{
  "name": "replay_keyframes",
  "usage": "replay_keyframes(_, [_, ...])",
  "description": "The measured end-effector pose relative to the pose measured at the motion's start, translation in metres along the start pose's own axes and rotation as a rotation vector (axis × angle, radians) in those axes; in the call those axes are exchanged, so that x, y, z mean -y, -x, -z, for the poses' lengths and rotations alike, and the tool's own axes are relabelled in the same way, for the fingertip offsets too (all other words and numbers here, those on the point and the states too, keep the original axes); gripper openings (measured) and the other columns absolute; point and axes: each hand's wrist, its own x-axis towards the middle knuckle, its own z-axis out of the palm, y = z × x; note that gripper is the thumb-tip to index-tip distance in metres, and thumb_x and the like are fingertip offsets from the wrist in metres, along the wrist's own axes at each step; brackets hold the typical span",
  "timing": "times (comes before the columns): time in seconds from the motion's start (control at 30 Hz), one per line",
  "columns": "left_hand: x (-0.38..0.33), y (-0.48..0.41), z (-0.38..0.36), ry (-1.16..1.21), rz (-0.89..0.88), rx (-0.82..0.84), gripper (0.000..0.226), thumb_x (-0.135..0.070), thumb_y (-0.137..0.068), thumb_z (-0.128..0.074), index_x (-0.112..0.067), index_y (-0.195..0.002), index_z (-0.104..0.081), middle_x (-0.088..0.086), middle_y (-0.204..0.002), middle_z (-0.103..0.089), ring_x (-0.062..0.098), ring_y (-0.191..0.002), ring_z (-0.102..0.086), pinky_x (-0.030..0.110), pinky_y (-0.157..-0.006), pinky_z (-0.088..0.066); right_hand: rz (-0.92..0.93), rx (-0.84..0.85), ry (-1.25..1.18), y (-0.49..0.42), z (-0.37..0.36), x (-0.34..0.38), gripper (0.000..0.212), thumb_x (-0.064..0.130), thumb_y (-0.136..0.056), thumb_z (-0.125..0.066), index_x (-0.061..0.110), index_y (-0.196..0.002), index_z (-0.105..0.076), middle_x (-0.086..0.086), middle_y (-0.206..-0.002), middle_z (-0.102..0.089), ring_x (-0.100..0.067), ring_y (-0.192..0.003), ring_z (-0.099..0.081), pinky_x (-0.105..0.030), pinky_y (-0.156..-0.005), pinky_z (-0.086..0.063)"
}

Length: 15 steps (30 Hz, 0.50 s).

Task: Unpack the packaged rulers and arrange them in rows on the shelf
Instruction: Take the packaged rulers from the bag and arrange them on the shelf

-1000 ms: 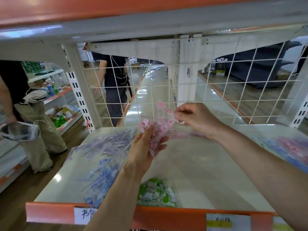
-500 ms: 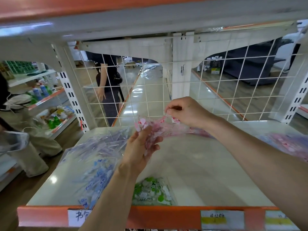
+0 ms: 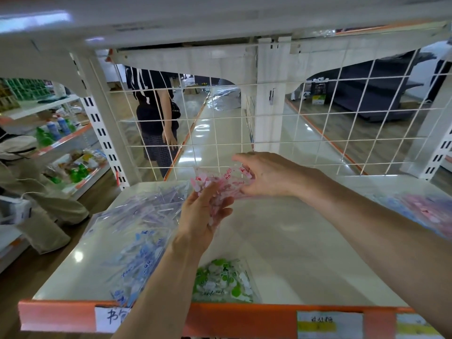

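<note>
From the middle of the shelf board we have bare surface toward 4 and 5 o'clock. At 12 o'clock the wire grid back blocks us, and the upper shelf caps the room overhead. Bagged blue rulers fill 8 to 10 o'clock. A green pack sits at 6, and blurred pink and blue packs at 3.

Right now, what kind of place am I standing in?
Most likely a shop being stocked: a white metal shelf with an orange edge strip carrying paper labels, a wire mesh back, and bottles on neighbouring shelving. Left hand and right hand hold a pink pack.
</note>
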Motion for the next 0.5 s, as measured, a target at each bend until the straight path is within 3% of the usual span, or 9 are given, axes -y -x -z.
replay_keyframes(0.07, [0.001, -0.002, 0.001, 0.016, -0.012, -0.043, 0.025, -0.024, -0.097, -0.051, -0.005, -0.105, -0.064, 0.010, -0.088, -0.071, 0.016, -0.064, -0.067, 0.025, -0.051, -0.054, -0.040, -0.024, -0.096, -0.004, -0.002, -0.008, 0.035, 0.032, -0.077, -0.067, 0.021, -0.104, -0.049, 0.005, -0.083, -0.053, -0.019, -0.075, -0.053, -0.034, -0.064, -0.043])
replay_keyframes(0.2, [0.000, -0.005, 0.003, 0.069, -0.065, -0.215, 0.021, -0.026, -0.098, -0.051, -0.008, -0.098, -0.061, 0.009, -0.085, -0.069, 0.018, -0.063, -0.068, 0.026, -0.051, -0.054, -0.236, -0.003, -0.138, -0.013, -0.003, -0.036, 0.054, 0.035, -0.080, -0.068, 0.012, -0.126, -0.051, -0.002, -0.115, -0.056, -0.023, -0.100, -0.056, -0.036, -0.088, -0.048])
replay_keyframes(0.33, [-0.001, -0.007, 0.001, 0.045, -0.106, -0.245, 0.017, -0.025, -0.097, -0.053, -0.011, -0.091, -0.059, 0.007, -0.081, -0.065, 0.019, -0.064, -0.068, 0.026, -0.053, -0.055, -0.295, 0.157, -0.015, -0.027, -0.020, -0.042, 0.040, 0.043, -0.076, -0.069, 0.014, -0.101, -0.057, -0.005, -0.108, -0.052, -0.024, -0.092, -0.055, -0.037, -0.084, -0.050])
replay_keyframes(0.43, [-0.001, -0.007, 0.000, 0.047, -0.099, -0.247, 0.016, -0.024, -0.097, -0.053, -0.010, -0.094, -0.059, 0.007, -0.081, -0.066, 0.018, -0.062, -0.068, 0.026, -0.053, -0.055, -0.297, 0.232, -0.006, -0.030, -0.028, -0.037, 0.035, 0.032, -0.083, -0.066, 0.010, -0.110, -0.058, -0.006, -0.111, -0.056, -0.027, -0.097, -0.058, -0.035, -0.086, -0.049])
replay_keyframes(0.5, [0.000, -0.007, 0.000, 0.041, -0.090, -0.242, 0.016, -0.024, -0.097, -0.053, -0.010, -0.095, -0.061, 0.005, -0.079, -0.066, 0.019, -0.063, -0.068, 0.027, -0.054, -0.055, -0.296, 0.250, 0.008, -0.031, -0.031, -0.033, 0.025, 0.028, -0.084, -0.064, 0.011, -0.100, -0.055, -0.008, -0.109, -0.057, -0.026, -0.093, -0.056, -0.031, -0.080, -0.047])
